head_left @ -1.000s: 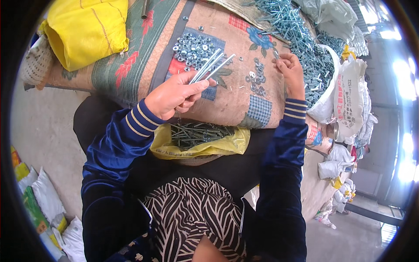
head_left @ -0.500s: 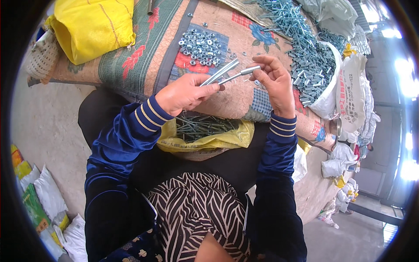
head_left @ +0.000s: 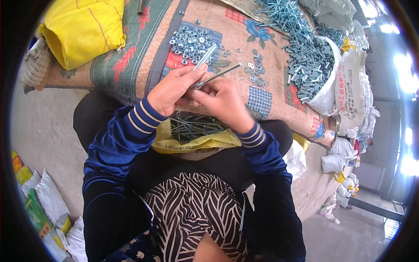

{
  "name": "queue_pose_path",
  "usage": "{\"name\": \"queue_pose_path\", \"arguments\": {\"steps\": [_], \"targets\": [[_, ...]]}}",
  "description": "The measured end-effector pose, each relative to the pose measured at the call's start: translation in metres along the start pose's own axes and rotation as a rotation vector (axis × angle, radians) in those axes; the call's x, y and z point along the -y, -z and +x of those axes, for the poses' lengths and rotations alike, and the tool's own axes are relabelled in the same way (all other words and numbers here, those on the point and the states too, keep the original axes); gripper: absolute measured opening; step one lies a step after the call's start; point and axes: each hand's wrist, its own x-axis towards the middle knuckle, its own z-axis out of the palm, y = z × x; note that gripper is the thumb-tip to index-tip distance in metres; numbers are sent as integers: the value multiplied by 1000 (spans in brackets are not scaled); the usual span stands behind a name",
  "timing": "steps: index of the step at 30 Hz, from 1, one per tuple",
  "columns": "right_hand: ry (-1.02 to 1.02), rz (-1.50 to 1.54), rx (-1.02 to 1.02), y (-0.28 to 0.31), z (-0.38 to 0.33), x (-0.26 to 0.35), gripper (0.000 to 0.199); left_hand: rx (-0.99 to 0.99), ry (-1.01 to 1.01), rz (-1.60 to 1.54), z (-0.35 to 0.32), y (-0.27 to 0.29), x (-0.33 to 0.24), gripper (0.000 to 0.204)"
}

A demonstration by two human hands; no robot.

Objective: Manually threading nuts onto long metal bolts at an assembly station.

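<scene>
My left hand [head_left: 172, 91] is closed around a few shiny silver metal rods [head_left: 206, 56], which stick up past its thumb and fingertips. My right hand [head_left: 224, 102] presses up against it, with curled fingers at the lower end of a darker thin metal rod [head_left: 224, 73]. That rod slants up to the right and has a pale tip. The fingers overlap, so the lower ends of the rods are hidden. Below both hands, a yellow bag [head_left: 196, 146] in my lap holds many long dark bolts [head_left: 196, 128].
On the patterned quilt [head_left: 262, 94] lie a cluster of nuts [head_left: 190, 43] and scattered washers [head_left: 257, 70]. To the right, a white sack [head_left: 334, 65] holds short metal sleeves [head_left: 310, 72], with long bolts [head_left: 283, 17] heaped behind. A yellow sack [head_left: 83, 32] stands far left.
My right hand has moved left and down from the rod's far tip to its lower end beside my left hand. The silver rods now point more steeply upward. Washers formerly behind the right hand show.
</scene>
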Motion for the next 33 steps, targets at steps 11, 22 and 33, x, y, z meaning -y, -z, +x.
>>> {"name": "queue_pose_path", "arguments": {"steps": [11,22,33], "targets": [[2,-694,-698,114,61,-153,23,4,-41,-61,-4,8,-16,17],[-152,-545,-320,107,33,-87,15,-40,-56,-84,-9,12,-24,19],[175,-678,-365,73,82,-102,18,-70,-73,-76,-8,16,-23,17]]}}
